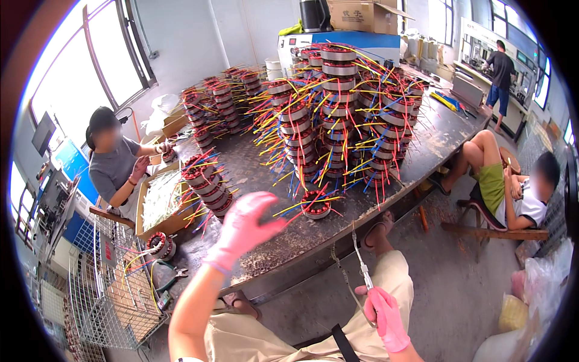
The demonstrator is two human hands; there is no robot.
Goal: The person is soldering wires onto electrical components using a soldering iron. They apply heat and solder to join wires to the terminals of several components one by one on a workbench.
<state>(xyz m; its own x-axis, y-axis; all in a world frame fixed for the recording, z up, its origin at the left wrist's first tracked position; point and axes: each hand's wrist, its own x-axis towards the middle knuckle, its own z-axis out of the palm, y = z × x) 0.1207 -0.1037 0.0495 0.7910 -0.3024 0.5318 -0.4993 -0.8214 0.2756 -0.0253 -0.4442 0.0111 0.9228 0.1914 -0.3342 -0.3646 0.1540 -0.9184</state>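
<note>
Lettering in dark characters runs across a cardboard box (356,18) at the top centre of the frame, which sits on a blue-and-white cabinet (374,47) next to a dark jug (312,15). Small red and dark marks show on the cabinet's white front, too small to read. At the lower left, a dark placard (108,250) bearing reddish characters is fixed to a wire cart (96,301); its writing is too blurred to make out.

Across the middle of the frame, the tabletop (265,256) carries tall stacks of wire-wound metal rings (339,69) bristling with red, yellow and blue leads. One single ring (318,213) lies apart from them near the front edge, just right of centre, its leads splayed outward.

The left hand (247,226), in a pink glove, is raised left of that ring, thumb and fingers spread apart and grasping nothing visible. The right hand (386,317), also gloved in pink, is at the lower right of centre, closed around a slender tool (365,274) with a white barrel, its thin tip pointing up toward the table edge.

At the left of the frame, a co-worker (117,160) in a grey shirt sits by an open carton (145,211) of pale strips, hands at another wound ring (169,155).
</note>
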